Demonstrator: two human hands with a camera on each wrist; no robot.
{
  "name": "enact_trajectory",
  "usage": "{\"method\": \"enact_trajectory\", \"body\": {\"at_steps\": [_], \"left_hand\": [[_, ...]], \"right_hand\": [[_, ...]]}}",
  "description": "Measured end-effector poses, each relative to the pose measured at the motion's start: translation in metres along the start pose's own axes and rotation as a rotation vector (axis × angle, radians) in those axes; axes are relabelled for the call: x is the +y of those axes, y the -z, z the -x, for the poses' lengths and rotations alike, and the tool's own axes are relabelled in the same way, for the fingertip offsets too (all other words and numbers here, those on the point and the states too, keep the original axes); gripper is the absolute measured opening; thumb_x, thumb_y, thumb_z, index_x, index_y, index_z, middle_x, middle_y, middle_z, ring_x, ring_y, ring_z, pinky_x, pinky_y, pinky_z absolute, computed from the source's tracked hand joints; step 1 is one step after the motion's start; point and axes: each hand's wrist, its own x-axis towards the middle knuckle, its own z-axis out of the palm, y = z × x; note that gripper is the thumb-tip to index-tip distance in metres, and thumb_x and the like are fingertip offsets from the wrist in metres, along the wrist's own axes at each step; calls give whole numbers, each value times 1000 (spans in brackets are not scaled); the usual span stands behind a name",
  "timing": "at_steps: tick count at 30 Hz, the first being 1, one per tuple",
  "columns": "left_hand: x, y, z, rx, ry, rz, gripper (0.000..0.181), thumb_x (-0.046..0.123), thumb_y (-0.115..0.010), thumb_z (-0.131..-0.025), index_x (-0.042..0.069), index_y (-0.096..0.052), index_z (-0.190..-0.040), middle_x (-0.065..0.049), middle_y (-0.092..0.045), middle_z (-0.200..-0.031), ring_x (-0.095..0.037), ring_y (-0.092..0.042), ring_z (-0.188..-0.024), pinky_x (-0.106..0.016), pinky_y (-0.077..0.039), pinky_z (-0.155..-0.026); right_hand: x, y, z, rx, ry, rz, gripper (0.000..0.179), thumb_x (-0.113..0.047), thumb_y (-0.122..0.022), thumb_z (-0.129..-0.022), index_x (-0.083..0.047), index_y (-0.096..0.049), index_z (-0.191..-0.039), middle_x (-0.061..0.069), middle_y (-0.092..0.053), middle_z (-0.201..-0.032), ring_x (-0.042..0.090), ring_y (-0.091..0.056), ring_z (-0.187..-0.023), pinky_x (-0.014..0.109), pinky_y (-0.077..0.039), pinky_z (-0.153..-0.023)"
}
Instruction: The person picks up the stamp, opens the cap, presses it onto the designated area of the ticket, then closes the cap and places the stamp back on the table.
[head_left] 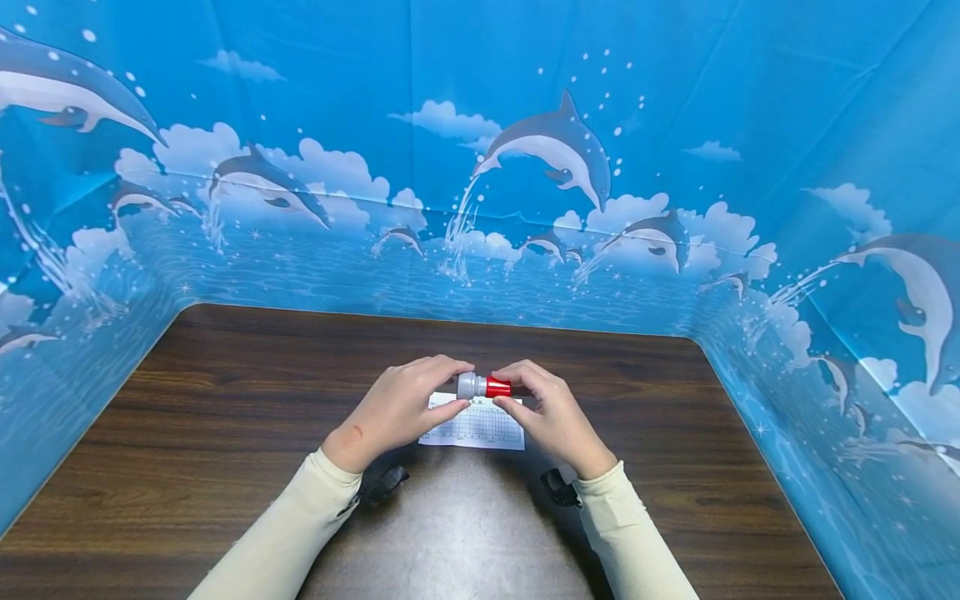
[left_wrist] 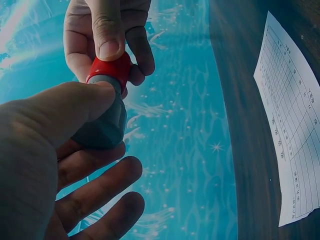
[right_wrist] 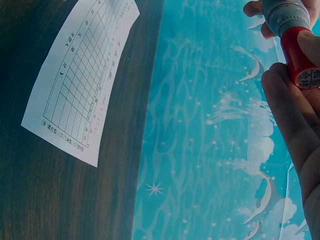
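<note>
Held level between both hands is a small stamp (head_left: pixel 472 385) with a grey body and a red end. My left hand (head_left: pixel 405 404) pinches the grey part (left_wrist: pixel 109 125) between thumb and forefinger, its other fingers spread loosely in the left wrist view. Thumb and fingers of my right hand (head_left: pixel 553 412) grip the red part (right_wrist: pixel 296 52). The right wrist view shows printed characters on the round face of the red end (right_wrist: pixel 307 79). Below the stamp, a white printed form (head_left: pixel 480 429) with a ruled grid lies on the table.
The dark wood-grain table (head_left: pixel 225 433) spreads around the form. A blue curtain (head_left: pixel 337 275) printed with dolphins borders its back and both sides. Black wrist devices (head_left: pixel 560 487) hang under the cream sleeves (head_left: pixel 296 517).
</note>
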Motion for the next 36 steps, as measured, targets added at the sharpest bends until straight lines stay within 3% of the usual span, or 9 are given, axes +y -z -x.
{"method": "enact_trajectory", "body": {"at_steps": [11,23,36], "left_hand": [[0,-1,-1,31,27,-9,46,32,-87,-86,15,-71,-125,2,-73,-113,-10,-69,-94,-32,-61,-82],[0,-2,0,20,42,4,48,31,-86,-87,14,-71,-129,0,-74,-118,-12,-72,-98,-34,-61,-84],[0,-2,-1,57,20,-5,46,32,-89,-84,15,-72,-123,3,-74,-112,-11,-71,-93,-32,-61,-81]], "right_hand": [[1,0,0,11,-10,-5,33,1,-81,-87,-11,-72,-117,-2,-69,-116,13,-70,-101,42,-62,-85],[2,-1,-1,19,-1,-27,40,1,-81,-87,-11,-66,-123,0,-66,-116,19,-71,-101,46,-62,-84],[3,0,0,35,8,-25,33,2,-81,-87,-11,-70,-115,-1,-68,-114,14,-70,-101,49,-61,-84]]}}
